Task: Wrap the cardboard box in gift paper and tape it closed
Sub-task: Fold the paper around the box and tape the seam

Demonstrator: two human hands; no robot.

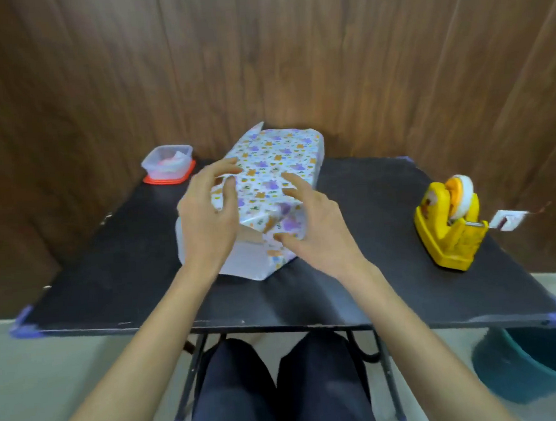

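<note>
A cardboard box covered in white gift paper (278, 160) with purple and orange animal prints lies lengthwise in the middle of the black table (387, 268). Its near end is still open, and a strip of brown cardboard (249, 236) shows between loose white paper flaps. My left hand (210, 221) rests on the box's near left side, fingers spread against the top paper. My right hand (313, 227) presses the right flap inward at the near end, thumb and fingers on the paper. A yellow tape dispenser (450, 225) stands at the table's right.
A clear plastic container (168, 161) on a red lid sits at the far left corner. Wooden panel walls close in behind the table. A teal basin (533, 364) stands on the floor at the right. My knees are under the near table edge.
</note>
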